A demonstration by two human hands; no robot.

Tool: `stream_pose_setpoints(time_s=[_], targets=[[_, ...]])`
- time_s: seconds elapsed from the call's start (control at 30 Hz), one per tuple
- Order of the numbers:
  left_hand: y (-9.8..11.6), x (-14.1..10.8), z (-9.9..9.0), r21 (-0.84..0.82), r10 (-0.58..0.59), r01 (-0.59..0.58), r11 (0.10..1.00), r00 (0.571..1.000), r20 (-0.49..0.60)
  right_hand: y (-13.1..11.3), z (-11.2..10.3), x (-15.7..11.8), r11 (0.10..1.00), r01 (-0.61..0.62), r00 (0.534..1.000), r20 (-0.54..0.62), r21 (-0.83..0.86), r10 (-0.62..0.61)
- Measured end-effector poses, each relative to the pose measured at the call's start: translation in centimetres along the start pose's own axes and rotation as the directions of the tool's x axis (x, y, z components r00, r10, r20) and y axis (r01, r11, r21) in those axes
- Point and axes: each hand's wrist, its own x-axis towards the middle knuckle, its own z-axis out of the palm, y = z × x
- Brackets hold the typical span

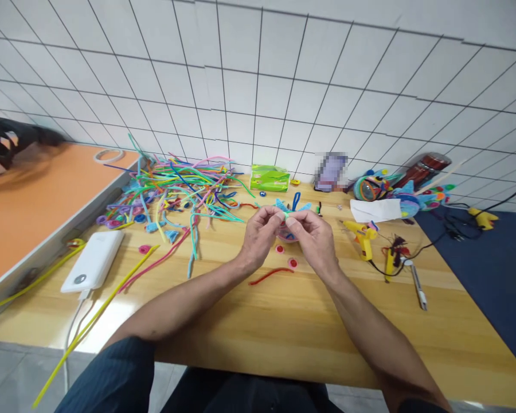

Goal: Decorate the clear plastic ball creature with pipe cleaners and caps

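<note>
My left hand (260, 232) and my right hand (313, 235) meet at the middle of the table, fingertips pinched together. Between them shows a small bit of green pipe cleaner (286, 215); most of it is hidden by the fingers. Just behind and under the hands is a blue pipe-cleaner piece (296, 201) with a dark blue loop and light blue points, partly covered. Two small red-and-pink coils (292, 263) lie on the wood below the hands. Nearer to me rests a short red pipe cleaner (270, 276).
A heap of coloured pipe cleaners (184, 183) spreads at the left back. A white power bank (93, 261) with a cable lies at left. Green tissue pack (269, 178) stands by the wall. At right are a yellow glue gun (362, 237), a cutter (418, 287) and finished crafts (408, 201).
</note>
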Motion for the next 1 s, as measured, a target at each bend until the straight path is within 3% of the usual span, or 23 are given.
stream_pose_setpoints(time_s=[0.13, 0.23, 0.57, 0.67, 0.8, 1.0], targets=[[-0.3, -0.8, 0.4, -0.048, -0.016, 0.015, 0.999, 1.000, -0.011, -0.3, 0.1, -0.6, 0.946, 0.199, 0.968, -0.097, -0.257, -0.230], [-0.3, -1.4, 0.7, -0.094, -0.044, 0.043, 0.995, 0.999, -0.009, -0.4, -0.1, -1.2, 0.898, 0.248, 0.936, -0.149, -0.364, -0.319], [0.3, -4.2, 1.8, -0.130, -0.092, 0.105, 0.986, 0.990, 0.106, -0.6, -0.3, -4.8, 0.938, 0.239, 0.934, -0.207, -0.250, -0.292], [0.3, -4.8, 1.9, -0.079, -0.063, 0.078, 0.994, 0.982, 0.176, -0.9, -1.3, -5.8, 0.948, 0.225, 0.943, -0.195, -0.225, -0.270], [0.6, -5.4, 1.8, 0.045, -0.043, 0.031, 0.999, 0.951, 0.305, -1.4, -3.2, -7.3, 0.962, 0.192, 0.972, -0.096, -0.192, -0.214], [1.4, -7.3, 2.7, 0.125, -0.076, 0.037, 0.991, 0.943, 0.323, -1.6, -4.2, -9.8, 0.960, 0.238, 0.957, -0.134, -0.146, -0.257]])
